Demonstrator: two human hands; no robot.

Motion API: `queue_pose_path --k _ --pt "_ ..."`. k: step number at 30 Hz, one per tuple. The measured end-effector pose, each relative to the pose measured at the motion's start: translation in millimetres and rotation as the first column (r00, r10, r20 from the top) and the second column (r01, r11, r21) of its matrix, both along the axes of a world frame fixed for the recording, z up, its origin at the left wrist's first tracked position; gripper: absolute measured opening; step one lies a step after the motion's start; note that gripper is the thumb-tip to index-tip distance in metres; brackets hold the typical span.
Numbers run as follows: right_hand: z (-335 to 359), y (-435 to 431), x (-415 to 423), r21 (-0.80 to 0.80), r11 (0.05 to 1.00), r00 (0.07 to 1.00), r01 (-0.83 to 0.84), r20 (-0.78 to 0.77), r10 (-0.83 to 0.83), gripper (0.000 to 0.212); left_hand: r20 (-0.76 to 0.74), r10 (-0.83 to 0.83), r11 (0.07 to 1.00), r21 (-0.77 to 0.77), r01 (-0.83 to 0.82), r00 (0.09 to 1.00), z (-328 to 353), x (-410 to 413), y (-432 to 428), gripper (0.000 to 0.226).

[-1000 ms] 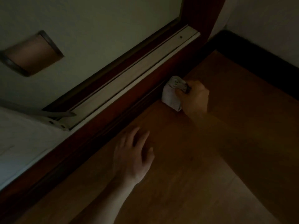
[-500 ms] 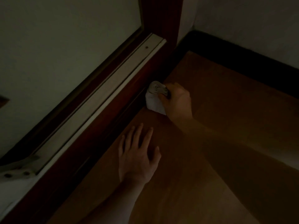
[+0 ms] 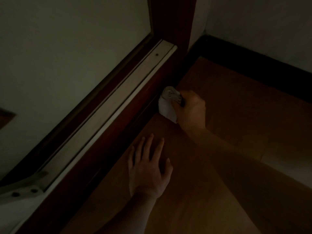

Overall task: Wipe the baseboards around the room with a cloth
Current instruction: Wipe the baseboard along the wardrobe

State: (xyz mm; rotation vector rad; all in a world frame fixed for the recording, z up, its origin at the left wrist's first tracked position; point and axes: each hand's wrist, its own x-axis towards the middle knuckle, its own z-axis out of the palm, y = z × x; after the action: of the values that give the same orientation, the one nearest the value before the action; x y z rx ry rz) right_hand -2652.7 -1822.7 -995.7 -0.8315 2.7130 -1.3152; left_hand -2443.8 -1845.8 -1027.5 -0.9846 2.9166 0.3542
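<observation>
I see the right hand (image 3: 191, 110) still clenched around the pale cloth (image 3: 167, 108), pressed to the reddish baseboard (image 3: 104, 149) near the corner; left hand (image 3: 148, 168) remains flat, fingers released, on the floor (image 3: 236, 115).

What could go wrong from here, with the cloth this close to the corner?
1. The room is very dim, so dust left on the reddish baseboard may go unnoticed.
2. The right hand grips the cloth bunched up, so only a small part meets the wood. The corner by the black baseboard could be skipped.
3. The left hand lies flat on the floor; if it bears weight, it might slide.
</observation>
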Motion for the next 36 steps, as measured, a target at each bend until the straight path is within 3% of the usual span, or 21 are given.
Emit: queue_pose_path --k 4,10,17,22,32,36 --pt "-1.7 4.7 11.6 0.021 0.99 0.99 -0.137 -0.01 0.138 0.009 0.0 -0.006 1.0 -0.001 0.006 1.0 0.8 0.7 0.3 0.062" --pt "-0.4 2.3 0.8 0.003 1.0 0.999 -0.004 0.049 0.004 0.011 0.003 -0.006 1.0 -0.011 0.006 1.0 0.3 0.5 -0.7 0.064" --pt "-4.0 8.2 30.3 -0.021 0.954 0.952 -0.298 0.069 0.299 0.013 0.033 -0.003 0.999 -0.036 0.004 0.999 4.4 0.6 0.9 0.068" --pt "3.2 5.4 19.4 -0.022 0.923 0.918 -0.384 0.101 0.384 0.031 0.022 0.001 0.999 -0.032 0.0 1.0 8.2 1.6 1.4 0.069" --pt "2.0 5.8 -64.1 -0.014 0.989 0.985 -0.148 0.082 0.149 0.014 -0.011 0.006 1.0 0.008 -0.006 1.0 7.5 -0.4 0.6 0.065" --pt "-0.2 7.3 -50.0 -0.022 0.984 0.983 -0.175 0.058 0.176 0.011 -0.045 0.013 1.0 0.015 -0.012 0.999 4.2 1.1 4.3 0.062"
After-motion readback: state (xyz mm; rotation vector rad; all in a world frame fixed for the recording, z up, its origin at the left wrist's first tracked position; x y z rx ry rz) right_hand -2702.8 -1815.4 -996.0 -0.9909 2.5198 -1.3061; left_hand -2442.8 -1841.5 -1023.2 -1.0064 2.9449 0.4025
